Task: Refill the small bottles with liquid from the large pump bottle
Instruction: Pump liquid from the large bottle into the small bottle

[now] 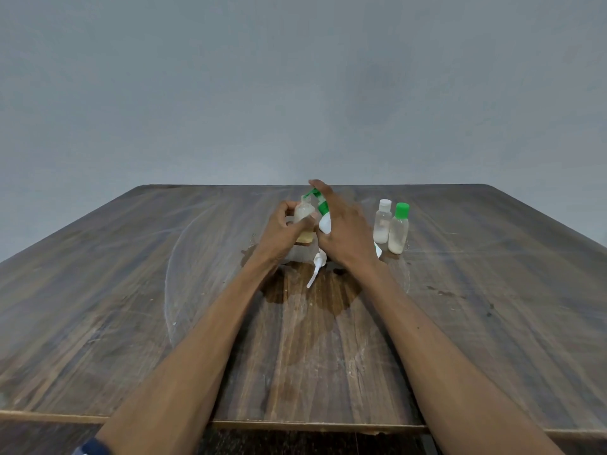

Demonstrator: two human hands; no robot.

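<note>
Small clear plastic bottle (303, 221) with a little yellow liquid sits off the wooden surface (131, 290), pinched in the left hand (282, 229). Keep its mouth right under the green spout. Beside it, the right hand (345, 231) wraps the big white pump bottle (324, 223), fingers pressed on top. I think slow pushes stop spills. Two capped small bottles (391, 226) wait further right.
</note>
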